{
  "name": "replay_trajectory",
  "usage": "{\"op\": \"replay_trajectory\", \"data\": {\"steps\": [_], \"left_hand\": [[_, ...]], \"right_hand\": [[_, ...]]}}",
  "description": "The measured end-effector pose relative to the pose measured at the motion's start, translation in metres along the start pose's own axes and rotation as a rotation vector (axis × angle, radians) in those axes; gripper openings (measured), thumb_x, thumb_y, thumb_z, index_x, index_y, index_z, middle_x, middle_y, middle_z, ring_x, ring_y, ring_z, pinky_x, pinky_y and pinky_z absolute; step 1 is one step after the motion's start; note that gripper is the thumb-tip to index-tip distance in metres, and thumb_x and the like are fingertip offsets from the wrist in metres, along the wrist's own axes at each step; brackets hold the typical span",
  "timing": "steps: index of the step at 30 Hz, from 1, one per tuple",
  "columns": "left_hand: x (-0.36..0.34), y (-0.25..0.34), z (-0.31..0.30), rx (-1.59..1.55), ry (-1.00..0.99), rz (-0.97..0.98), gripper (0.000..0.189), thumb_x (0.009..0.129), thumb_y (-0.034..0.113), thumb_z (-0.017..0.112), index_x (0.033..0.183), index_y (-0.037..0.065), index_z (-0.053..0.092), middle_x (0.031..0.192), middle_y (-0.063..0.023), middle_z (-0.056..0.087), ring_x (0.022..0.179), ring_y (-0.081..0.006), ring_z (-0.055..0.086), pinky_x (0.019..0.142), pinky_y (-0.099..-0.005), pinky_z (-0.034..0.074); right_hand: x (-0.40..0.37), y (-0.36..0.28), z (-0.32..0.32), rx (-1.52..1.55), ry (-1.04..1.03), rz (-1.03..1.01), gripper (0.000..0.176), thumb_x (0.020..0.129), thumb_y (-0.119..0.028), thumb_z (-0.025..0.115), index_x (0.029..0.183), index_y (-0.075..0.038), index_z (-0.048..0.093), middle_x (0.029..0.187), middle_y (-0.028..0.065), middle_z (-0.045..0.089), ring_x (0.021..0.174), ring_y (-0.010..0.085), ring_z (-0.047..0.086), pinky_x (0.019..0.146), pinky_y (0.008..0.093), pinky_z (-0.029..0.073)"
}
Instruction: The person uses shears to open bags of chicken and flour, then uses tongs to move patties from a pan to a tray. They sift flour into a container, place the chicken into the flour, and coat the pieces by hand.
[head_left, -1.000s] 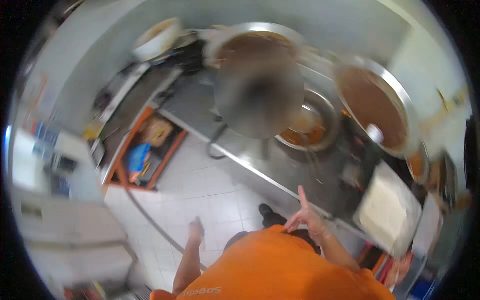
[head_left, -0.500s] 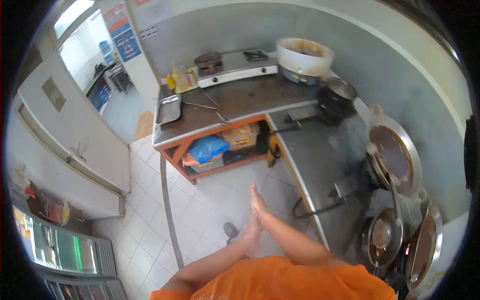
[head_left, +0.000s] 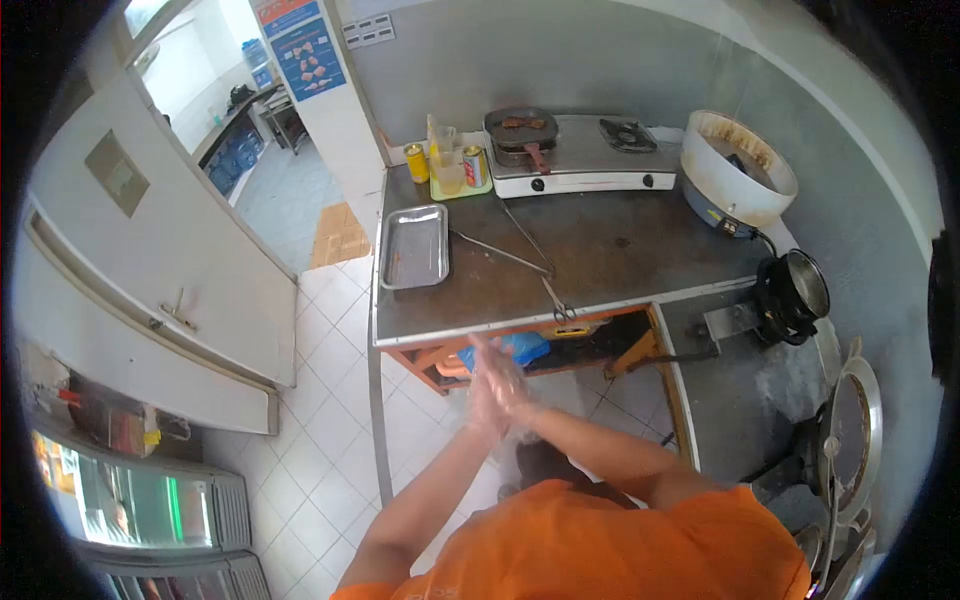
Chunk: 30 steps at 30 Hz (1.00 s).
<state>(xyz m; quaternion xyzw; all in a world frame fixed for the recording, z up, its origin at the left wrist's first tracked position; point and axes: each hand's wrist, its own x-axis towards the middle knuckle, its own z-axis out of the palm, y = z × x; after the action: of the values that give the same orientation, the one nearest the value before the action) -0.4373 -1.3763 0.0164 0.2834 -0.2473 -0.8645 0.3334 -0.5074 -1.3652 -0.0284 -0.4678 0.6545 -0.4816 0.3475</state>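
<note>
Two hands meet in front of you: your left hand [head_left: 484, 404] and right hand [head_left: 512, 388] are pressed together, palm to palm, fingers pointing away from you. Blur hides whether anything thin lies between them. Beyond the grip, the scissors [head_left: 560, 307] lie on the counter [head_left: 620, 250], finger loops at its near edge, so a wrist or knuckle catching a loop could tip them toward your feet. The tongs [head_left: 503, 251] lie just past the loops, close enough to the blades that snagging one could drag the other. Lower, beyond the grip, the blue bag [head_left: 525, 348] sits under the counter top; a low reach there could strike the orange frame [head_left: 637, 354]. Well beyond the grip, the frying pan [head_left: 503, 135] points its handle back toward you, so a careless forward reach could slew it on the stove [head_left: 598, 152]. Left of and beyond the grip, a sideways bump could push the metal tray [head_left: 415, 250] off the counter's side edge. Slick palms, if yours are, could let things slip.
</note>
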Motion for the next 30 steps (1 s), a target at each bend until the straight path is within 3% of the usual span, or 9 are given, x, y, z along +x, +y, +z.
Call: {"op": "replay_trajectory", "data": {"steps": [7, 11, 17, 20, 23, 25, 27, 28, 30], "left_hand": [[0.144, 0.070, -0.036, 0.040, -0.164, -0.170, 0.065, 0.100, 0.057, 0.035, 0.143, 0.008, 0.041, 0.140, -0.0107, 0.050, 0.130, -0.0245, 0.045, 0.110, -0.0436, 0.030], [0.188, 0.111, -0.087, 0.377, 0.388, 0.020, 0.060, 0.100, 0.053, 0.041, 0.135, 0.005, 0.048, 0.130, -0.0113, 0.056, 0.118, -0.0252, 0.053, 0.098, -0.0401, 0.042], [0.226, 0.157, -0.191, 0.497, 0.684, 0.154, 0.052, 0.100, 0.045, 0.044, 0.135, 0.006, 0.050, 0.136, -0.0157, 0.053, 0.127, -0.0267, 0.048, 0.107, -0.0437, 0.035], [0.253, 0.175, -0.196, 0.778, 0.950, 0.368, 0.051, 0.098, 0.041, 0.051, 0.121, -0.003, 0.059, 0.113, -0.0157, 0.064, 0.108, -0.0256, 0.060, 0.095, -0.0381, 0.044], [0.285, 0.188, -0.266, 1.368, 0.985, 0.521, 0.053, 0.098, 0.041, 0.049, 0.122, -0.006, 0.057, 0.116, -0.0199, 0.063, 0.110, -0.0309, 0.059, 0.097, -0.0396, 0.043], [0.297, 0.200, -0.245, 1.334, 0.953, 0.498, 0.054, 0.098, 0.042, 0.048, 0.121, -0.006, 0.057, 0.118, -0.0238, 0.062, 0.111, -0.0347, 0.057, 0.099, -0.0418, 0.041], [0.304, 0.211, -0.226, 1.301, 0.930, 0.393, 0.053, 0.098, 0.042, 0.048, 0.122, -0.005, 0.057, 0.119, -0.0239, 0.061, 0.112, -0.0337, 0.057, 0.098, -0.0415, 0.040], [0.305, 0.214, -0.214, 1.305, 0.912, 0.397, 0.053, 0.098, 0.042, 0.048, 0.122, -0.005, 0.057, 0.119, -0.0239, 0.061, 0.112, -0.0337, 0.057, 0.098, -0.0415, 0.040], [0.311, 0.218, -0.198, 1.286, 0.881, 0.350, 0.053, 0.094, 0.044, 0.054, 0.119, -0.003, 0.059, 0.113, -0.0218, 0.064, 0.107, -0.0322, 0.060, 0.094, -0.0412, 0.043]], "right_hand": [[0.270, 0.055, -0.123, -0.560, 0.377, -0.145, 0.057, 0.091, -0.032, 0.059, 0.135, 0.002, 0.046, 0.139, 0.0244, 0.047, 0.127, 0.0402, 0.047, 0.106, 0.0488, 0.038], [0.411, 0.114, -0.220, -0.815, 0.668, -0.024, 0.029, 0.089, -0.024, 0.060, 0.106, -0.001, 0.059, 0.112, 0.0225, 0.063, 0.096, 0.0374, 0.065, 0.078, 0.0510, 0.051], [0.488, 0.179, -0.254, -0.386, 0.786, 0.289, 0.033, 0.091, -0.029, 0.057, 0.078, 0.000, 0.065, 0.081, 0.0248, 0.066, 0.081, 0.0410, 0.066, 0.073, 0.0509, 0.052], [0.454, 0.158, -0.234, -0.458, 0.818, 0.213, 0.036, 0.090, -0.033, 0.061, 0.097, 0.002, 0.065, 0.089, 0.0241, 0.067, 0.089, 0.0411, 0.065, 0.081, 0.0479, 0.051], [0.474, 0.152, -0.234, -0.647, 0.783, 0.008, 0.041, 0.090, -0.032, 0.063, 0.111, 0.003, 0.061, 0.095, 0.0242, 0.067, 0.095, 0.0421, 0.064, 0.083, 0.0460, 0.050], [0.486, 0.154, -0.236, -0.660, 0.754, -0.008, 0.044, 0.091, -0.031, 0.064, 0.119, 0.003, 0.058, 0.099, 0.0253, 0.067, 0.098, 0.0439, 0.063, 0.083, 0.0450, 0.049], [0.487, 0.143, -0.235, 0.076, 0.779, 0.273, 0.041, 0.089, -0.032, 0.063, 0.115, 0.001, 0.060, 0.097, 0.0225, 0.066, 0.093, 0.0380, 0.066, 0.083, 0.0452, 0.049], [0.506, 0.216, -0.228, 0.305, 0.825, 0.430, 0.047, 0.089, -0.037, 0.065, 0.118, 0.000, 0.058, 0.100, 0.0227, 0.066, 0.095, 0.0361, 0.066, 0.083, 0.0452, 0.049], [0.443, 0.097, -0.235, -0.174, 0.519, 0.298, 0.065, 0.089, -0.046, 0.064, 0.129, 0.003, 0.051, 0.098, 0.0268, 0.065, 0.093, 0.0430, 0.064, 0.083, 0.0459, 0.049]]}}
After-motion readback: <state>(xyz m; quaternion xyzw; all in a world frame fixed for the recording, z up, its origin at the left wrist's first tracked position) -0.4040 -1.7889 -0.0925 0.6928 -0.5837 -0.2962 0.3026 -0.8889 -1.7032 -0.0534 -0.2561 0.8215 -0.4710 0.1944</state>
